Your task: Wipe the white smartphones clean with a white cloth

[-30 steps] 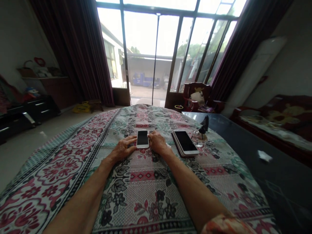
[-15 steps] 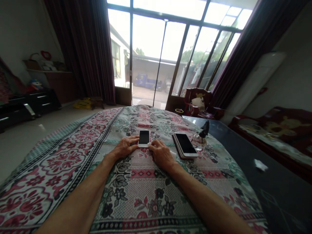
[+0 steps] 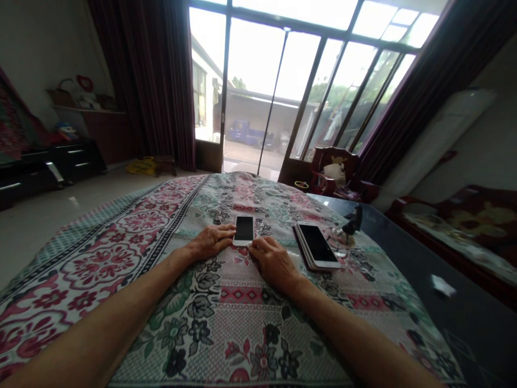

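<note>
A small white smartphone (image 3: 244,229) with a dark screen lies face up on the patterned tablecloth (image 3: 242,334). My left hand (image 3: 210,240) rests flat beside it, fingers stretched out and their tips touching its left edge. At the phone's lower right corner is my right hand (image 3: 274,260), its fingers pinched together on a thin white tissue. Part of this tissue (image 3: 297,260) shows past the far side of the hand; the rest is hidden under the palm. To the right lies a larger white phone (image 3: 318,245) on a dark reddish case or second flat item.
Right of the larger phone stands a clear object with a black top (image 3: 351,226), possibly a spray bottle. A dark glossy tabletop (image 3: 420,253) adjoins on the right, bearing a crumpled white piece (image 3: 443,285). A wooden chair (image 3: 335,170) stands behind, near glass doors.
The view has shifted slightly, moving the scene's objects a little to the right. My right fingers have moved slightly down along the small phone's lower right corner. My left hand stays at its left edge.
</note>
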The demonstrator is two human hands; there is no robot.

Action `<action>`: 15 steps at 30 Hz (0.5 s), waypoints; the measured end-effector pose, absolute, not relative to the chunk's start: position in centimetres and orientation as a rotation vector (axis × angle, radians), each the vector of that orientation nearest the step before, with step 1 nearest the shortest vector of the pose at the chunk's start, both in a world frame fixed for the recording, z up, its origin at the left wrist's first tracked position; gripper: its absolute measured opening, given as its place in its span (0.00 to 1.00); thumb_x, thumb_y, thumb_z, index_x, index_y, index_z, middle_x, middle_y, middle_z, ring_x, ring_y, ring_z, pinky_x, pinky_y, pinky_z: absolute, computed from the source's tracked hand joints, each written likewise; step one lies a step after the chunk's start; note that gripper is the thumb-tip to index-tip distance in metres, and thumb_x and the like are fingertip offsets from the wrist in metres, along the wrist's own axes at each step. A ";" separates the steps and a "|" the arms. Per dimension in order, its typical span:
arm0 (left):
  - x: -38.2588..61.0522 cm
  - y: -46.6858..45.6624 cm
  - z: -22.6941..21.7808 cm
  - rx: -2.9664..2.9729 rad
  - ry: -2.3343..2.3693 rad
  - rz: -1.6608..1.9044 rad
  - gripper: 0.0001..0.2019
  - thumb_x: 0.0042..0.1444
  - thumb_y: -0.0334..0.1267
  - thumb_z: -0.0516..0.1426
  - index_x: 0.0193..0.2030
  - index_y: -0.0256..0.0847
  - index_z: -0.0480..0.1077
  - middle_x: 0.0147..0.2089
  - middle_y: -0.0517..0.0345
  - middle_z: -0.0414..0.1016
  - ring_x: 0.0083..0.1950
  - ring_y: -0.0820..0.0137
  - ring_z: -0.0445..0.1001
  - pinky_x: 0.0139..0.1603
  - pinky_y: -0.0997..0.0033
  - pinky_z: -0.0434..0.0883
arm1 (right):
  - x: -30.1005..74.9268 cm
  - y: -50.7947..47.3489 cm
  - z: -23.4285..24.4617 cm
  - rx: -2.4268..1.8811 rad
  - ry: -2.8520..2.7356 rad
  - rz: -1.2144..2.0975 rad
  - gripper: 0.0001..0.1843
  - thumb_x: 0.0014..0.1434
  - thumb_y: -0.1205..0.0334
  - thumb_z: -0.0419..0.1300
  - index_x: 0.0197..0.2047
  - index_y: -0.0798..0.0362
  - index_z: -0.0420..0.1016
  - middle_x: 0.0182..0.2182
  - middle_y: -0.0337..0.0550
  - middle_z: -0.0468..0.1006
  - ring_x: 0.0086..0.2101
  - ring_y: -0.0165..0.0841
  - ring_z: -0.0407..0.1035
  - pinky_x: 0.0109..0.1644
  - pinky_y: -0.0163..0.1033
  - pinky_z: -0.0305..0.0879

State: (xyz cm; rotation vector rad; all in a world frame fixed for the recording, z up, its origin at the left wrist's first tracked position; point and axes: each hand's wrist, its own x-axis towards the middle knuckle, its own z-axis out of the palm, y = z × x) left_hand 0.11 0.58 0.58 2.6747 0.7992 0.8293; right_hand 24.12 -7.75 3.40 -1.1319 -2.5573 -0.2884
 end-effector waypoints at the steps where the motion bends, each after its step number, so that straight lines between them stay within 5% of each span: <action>1: 0.1 0.6 0.5 2.674 0.800 0.830 0.15 0.65 0.37 0.49 0.54 0.44 0.72 0.62 0.54 0.69 0.62 0.66 0.67 0.62 0.62 0.65 | 24.0 -7.7 3.5 -1.114 -2.569 -0.292 0.13 0.67 0.67 0.51 0.48 0.50 0.74 0.43 0.46 0.74 0.45 0.36 0.64 0.51 0.42 0.64; 15: 0.0 0.8 0.3 2.676 0.787 0.866 0.15 0.64 0.32 0.49 0.52 0.43 0.73 0.61 0.53 0.70 0.62 0.66 0.68 0.61 0.62 0.67 | 20.7 -6.4 4.0 -1.027 -2.664 -0.287 0.11 0.63 0.69 0.53 0.39 0.52 0.77 0.39 0.46 0.74 0.41 0.35 0.63 0.46 0.42 0.64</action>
